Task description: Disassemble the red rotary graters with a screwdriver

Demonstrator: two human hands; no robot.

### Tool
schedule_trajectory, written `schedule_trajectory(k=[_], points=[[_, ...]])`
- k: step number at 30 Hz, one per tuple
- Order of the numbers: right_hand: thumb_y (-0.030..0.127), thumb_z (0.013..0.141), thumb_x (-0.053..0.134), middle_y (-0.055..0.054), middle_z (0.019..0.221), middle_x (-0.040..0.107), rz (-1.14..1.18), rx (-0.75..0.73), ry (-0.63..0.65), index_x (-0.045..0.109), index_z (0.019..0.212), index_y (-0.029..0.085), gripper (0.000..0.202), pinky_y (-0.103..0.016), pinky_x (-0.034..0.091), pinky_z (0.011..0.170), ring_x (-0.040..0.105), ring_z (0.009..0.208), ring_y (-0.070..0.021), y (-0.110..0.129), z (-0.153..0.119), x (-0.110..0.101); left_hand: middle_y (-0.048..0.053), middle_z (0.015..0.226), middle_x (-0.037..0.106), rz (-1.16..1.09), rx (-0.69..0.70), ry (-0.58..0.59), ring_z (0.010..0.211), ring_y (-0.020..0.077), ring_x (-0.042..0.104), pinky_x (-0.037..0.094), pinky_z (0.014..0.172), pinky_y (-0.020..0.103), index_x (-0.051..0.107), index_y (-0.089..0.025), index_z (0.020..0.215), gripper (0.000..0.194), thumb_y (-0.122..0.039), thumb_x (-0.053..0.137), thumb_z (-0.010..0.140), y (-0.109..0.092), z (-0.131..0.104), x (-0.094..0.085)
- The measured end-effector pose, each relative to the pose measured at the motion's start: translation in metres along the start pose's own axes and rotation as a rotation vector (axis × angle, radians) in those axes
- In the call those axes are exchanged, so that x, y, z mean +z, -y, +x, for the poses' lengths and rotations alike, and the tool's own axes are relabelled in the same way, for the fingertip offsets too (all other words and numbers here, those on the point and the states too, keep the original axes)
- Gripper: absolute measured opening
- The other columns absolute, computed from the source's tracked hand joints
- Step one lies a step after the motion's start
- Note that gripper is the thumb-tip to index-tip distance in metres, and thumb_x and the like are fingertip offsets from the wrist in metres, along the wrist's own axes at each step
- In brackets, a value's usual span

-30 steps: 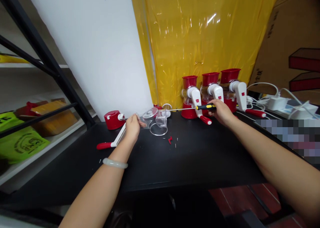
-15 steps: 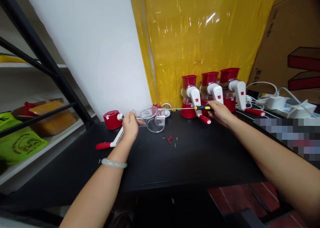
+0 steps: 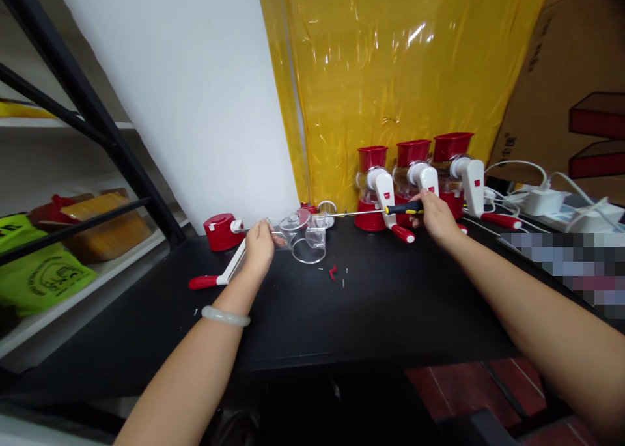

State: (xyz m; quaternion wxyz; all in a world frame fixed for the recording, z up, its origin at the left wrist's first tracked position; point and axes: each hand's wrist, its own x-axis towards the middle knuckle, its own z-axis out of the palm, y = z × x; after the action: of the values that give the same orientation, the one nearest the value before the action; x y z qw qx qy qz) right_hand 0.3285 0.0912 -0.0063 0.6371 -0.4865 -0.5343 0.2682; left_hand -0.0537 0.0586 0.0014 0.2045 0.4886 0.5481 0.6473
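At the clear housing (image 3: 307, 236), a screwdriver (image 3: 399, 208) indistinct at its tip.

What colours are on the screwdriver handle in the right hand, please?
The screwdriver handle is black and yellow, showing best in the head view.

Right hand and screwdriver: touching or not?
Touching. The head view shows the right hand gripping the rear of the screwdriver handle.

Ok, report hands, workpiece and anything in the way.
Left hand gripping clear housing. Right hand holding screwdriver, shaft toward housing. Red part on table, clear of both hands.
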Motion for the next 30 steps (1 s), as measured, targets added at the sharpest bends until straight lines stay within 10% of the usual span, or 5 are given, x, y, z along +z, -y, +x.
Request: schedule_trajectory(k=[14, 23, 30], points=[[0.022, 0.07, 0.058, 0.002, 0.065, 0.055, 0.409, 0.167, 0.056, 0.057, 0.08, 0.024, 0.01, -0.028, 0.047, 0.044, 0.052, 0.048, -0.0132, 0.005, 0.001, 0.006, -0.002, 0.039, 0.055, -0.027, -0.146, 0.023, 0.041, 0.0192, 0.057, 0.046, 0.052, 0.029, 0.048, -0.022, 0.069, 0.021, -0.026, 0.039, 0.087, -0.003, -0.006, 0.005], [0.059, 0.089, 0.05, 0.001, 0.05, 0.055, 0.037, 0.035, 0.072, 0.056, 0.076, 0.026, 0.037, -0.032, 0.045, 0.046, 0.053, 0.044, -0.0177, -0.005, 0.001, 0.002, -0.003, 0.039, 0.053, -0.049, -0.17, 0.015, 0.041, 0.0185, 0.056, 0.047, 0.052, 0.029, 0.049, -0.021, 0.069, 0.019, -0.026, 0.039, 0.085, -0.004, -0.004, 0.005], [0.052, 0.087, 0.058, 0.003, 0.044, 0.049, -0.056, 0.012, 0.12, 0.053, 0.067, 0.024, 0.035, -0.027, 0.037, 0.042, 0.045, 0.04, -0.0132, -0.007, 0.001, 0.001, -0.001, 0.041, 0.056, -0.059, -0.149, 0.023, 0.041, 0.0176, 0.056, 0.048, 0.052, 0.028, 0.05, -0.02, 0.067, 0.017, -0.026, 0.043, 0.081, 0.002, -0.001, 0.003]])
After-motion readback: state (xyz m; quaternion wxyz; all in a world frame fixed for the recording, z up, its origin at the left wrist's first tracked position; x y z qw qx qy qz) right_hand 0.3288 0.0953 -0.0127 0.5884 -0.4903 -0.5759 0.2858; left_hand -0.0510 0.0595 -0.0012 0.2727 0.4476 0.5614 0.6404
